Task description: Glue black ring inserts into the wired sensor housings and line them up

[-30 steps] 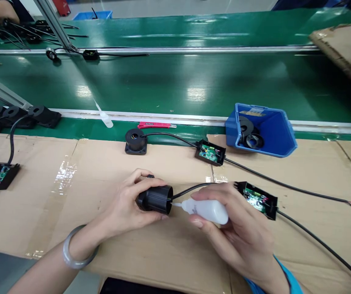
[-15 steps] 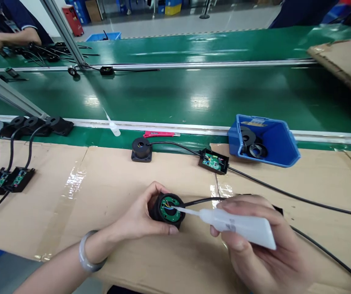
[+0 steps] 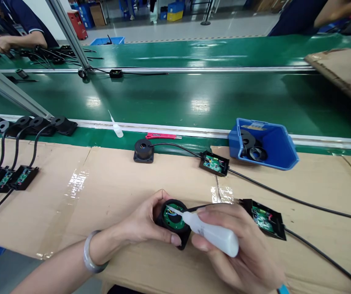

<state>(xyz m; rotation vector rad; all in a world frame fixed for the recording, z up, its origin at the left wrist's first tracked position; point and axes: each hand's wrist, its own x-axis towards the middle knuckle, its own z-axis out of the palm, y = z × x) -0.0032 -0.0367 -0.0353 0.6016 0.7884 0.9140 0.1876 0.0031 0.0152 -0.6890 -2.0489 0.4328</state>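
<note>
My left hand [image 3: 150, 222] grips a round black housing [image 3: 184, 239] by its side, tilted so its open face looks up at me. Inside it sits a green ring-shaped circuit board [image 3: 175, 222] with thin coloured wires at its centre. Between the fingers and thumb of my right hand [image 3: 239, 245] is a white squeeze bottle [image 3: 213, 232] with a long thin nozzle. The nozzle's tip is over the upper left part of the board; whether it touches cannot be made out. A black cable runs from the housing behind my right hand towards an open black box with a circuit board [image 3: 262, 218].
Another housing [image 3: 144, 150] is wired to a second open box [image 3: 214, 163]. Beyond lie a red utility knife [image 3: 163, 136], another dropper bottle [image 3: 117, 130] and a blue bin [image 3: 267, 151] holding black rings. Several wired units [image 3: 22, 177] line the left. A person [image 3: 28, 28] works across the bench.
The bottle's nozzle has moved from the centre wires to the board's upper left, and the bottle is tilted more steeply. My right hand has shifted left, uncovering the open box behind it.
</note>
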